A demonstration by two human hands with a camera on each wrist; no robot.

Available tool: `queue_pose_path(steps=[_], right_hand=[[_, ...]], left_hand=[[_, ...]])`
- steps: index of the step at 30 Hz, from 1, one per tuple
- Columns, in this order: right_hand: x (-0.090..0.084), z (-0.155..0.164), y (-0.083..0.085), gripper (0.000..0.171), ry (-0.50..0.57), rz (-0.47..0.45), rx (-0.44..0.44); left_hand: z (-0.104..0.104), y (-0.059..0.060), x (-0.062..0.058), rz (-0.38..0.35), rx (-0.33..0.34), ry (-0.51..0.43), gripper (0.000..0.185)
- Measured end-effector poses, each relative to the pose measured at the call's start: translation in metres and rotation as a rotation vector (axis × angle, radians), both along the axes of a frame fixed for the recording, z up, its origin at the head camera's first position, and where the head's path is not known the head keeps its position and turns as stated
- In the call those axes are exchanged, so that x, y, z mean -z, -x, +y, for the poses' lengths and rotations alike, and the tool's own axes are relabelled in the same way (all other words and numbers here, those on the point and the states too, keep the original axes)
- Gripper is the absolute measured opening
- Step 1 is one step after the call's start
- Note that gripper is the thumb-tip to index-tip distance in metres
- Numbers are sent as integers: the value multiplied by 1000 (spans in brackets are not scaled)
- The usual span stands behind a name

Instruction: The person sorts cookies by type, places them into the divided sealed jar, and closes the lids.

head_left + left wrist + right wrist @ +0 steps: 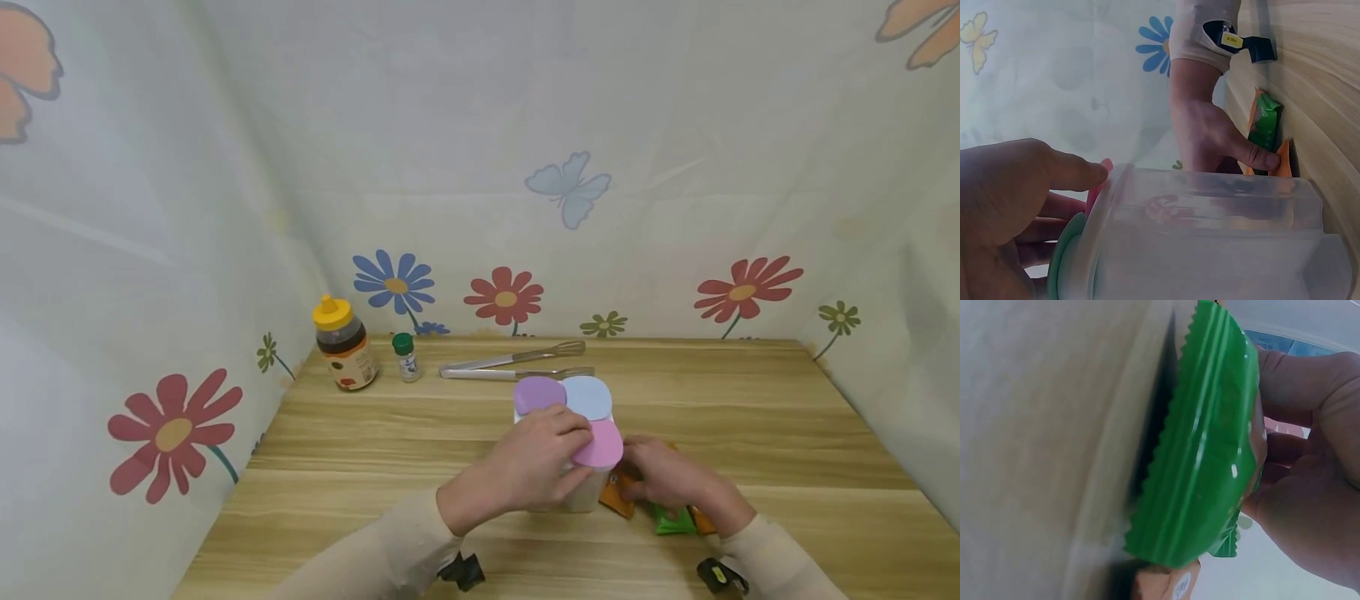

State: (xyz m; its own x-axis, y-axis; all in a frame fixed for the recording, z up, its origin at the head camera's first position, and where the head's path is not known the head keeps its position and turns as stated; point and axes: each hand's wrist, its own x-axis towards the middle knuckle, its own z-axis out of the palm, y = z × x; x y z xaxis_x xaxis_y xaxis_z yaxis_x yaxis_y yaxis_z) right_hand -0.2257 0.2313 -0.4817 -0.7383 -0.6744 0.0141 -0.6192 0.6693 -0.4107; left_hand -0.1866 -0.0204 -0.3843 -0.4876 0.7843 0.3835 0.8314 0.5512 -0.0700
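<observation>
A clear plastic container (1210, 219) with several coloured flip lids stands upright; purple, light blue and pink lids (597, 444) show in the head view, a green one in the left wrist view. My left hand (536, 458) grips its top, thumb against the pink lid's edge and fingers across the lids. Just right of the container, my right hand (671, 475) has curled fingers at the small snack packets, its thumb on an orange packet (617, 495). A green packet (1210, 444) lies under that hand, with another orange packet (705, 522) beside it. The right fingertips are partly hidden.
At the back left stand a squeeze bottle (347, 350) with a yellow cap and a small green-capped shaker (406, 358). Metal tongs (487, 368) lie behind the container. A flower-printed curtain (480, 150) encloses the wooden table (360, 467).
</observation>
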Motion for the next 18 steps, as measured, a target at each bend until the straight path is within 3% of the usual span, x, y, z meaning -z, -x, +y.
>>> queue_pose_path(steps=[6,18], right_hand=[[0,-1,0,42,-20,6,5],[-2,-3,1,46,-1,-58,11]], left_hand=[[1,0,-2,41,-2,30,34],[3,0,-5,36,-17,57,36]])
